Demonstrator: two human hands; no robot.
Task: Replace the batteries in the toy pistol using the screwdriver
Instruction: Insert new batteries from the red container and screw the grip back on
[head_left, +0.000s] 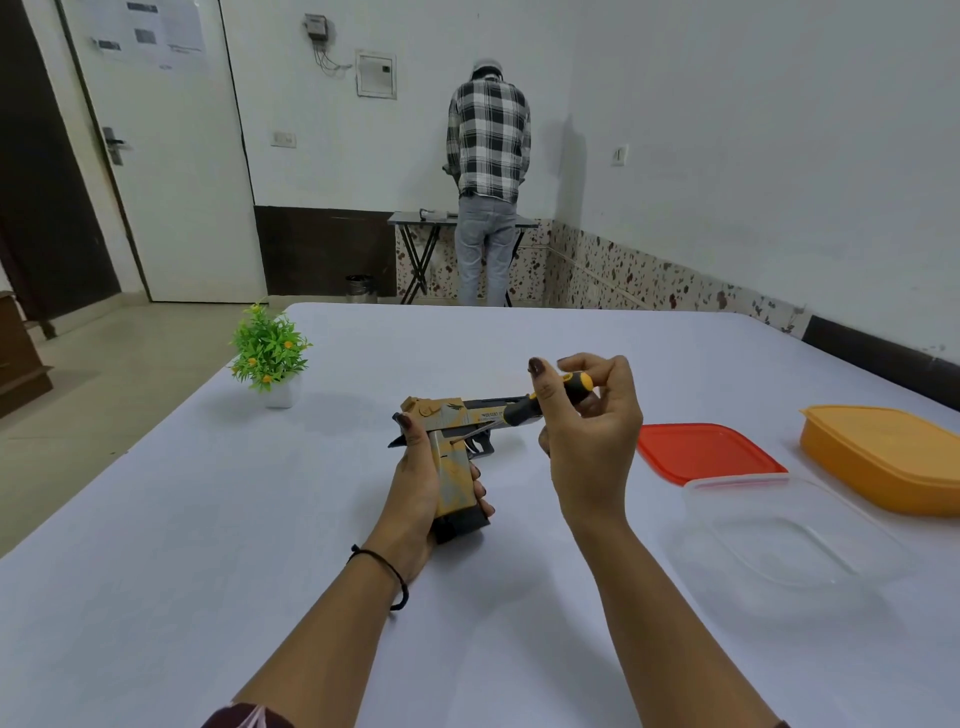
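The yellow and grey toy pistol (453, 441) is held above the white table, barrel pointing right, its black base toward me. My left hand (415, 499) grips its handle from the left side. My right hand (589, 426) pinches the black and yellow handle of the screwdriver (550, 397). The thin metal shaft slants down to the left, and its tip touches the upper part of the pistol's grip. No batteries are visible.
A red lid (706, 451), a clear plastic box (779, 530) and an orange box (883, 457) lie to the right. A small green potted plant (270, 353) stands at the table's left edge. A person in a checked shirt (489, 176) stands at a far folding table.
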